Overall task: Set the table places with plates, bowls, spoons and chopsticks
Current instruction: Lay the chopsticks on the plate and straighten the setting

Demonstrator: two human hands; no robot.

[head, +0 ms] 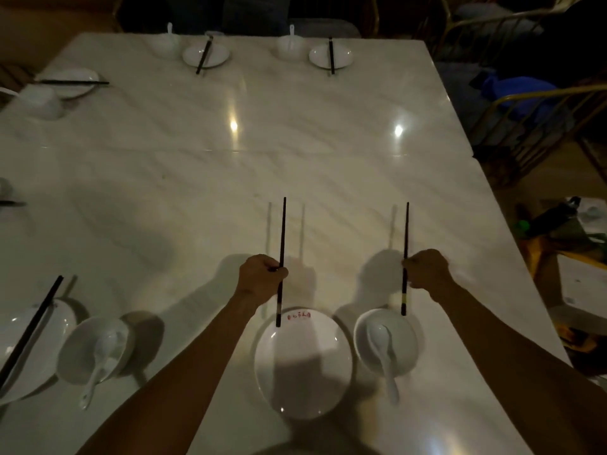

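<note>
The person stands at the near edge of the long white marble-look table (295, 165) and is now at the chopstick step for the place directly in front. The left hand (261, 277) is closed in a fist around one thin black chopstick (281, 244), and the right hand (427, 270) is closed in the same way around a second black chopstick (406, 244). Both sticks point away from the person, almost parallel and well apart, and they are lifted above the table, as their shadows on the surface show. The lower end of the left stick hangs over the far rim of the round white ceramic plate (302, 366), and the lower end of the right one over the far rim of the white ceramic bowl (364, 349), in which a white ceramic spoon (382, 349) already lies. So this place lacks only its chopsticks. At the other places that I can see, a dark pair lies across a white plate (205, 55), so I think the next move is to bring the two sticks together into one pair and lay them across the near plate; this calls for lining up the ends evenly and putting them down gently so they do not roll. Both forearms are stretched forward, the wrists are about level, and the knuckles turn outward.
</note>
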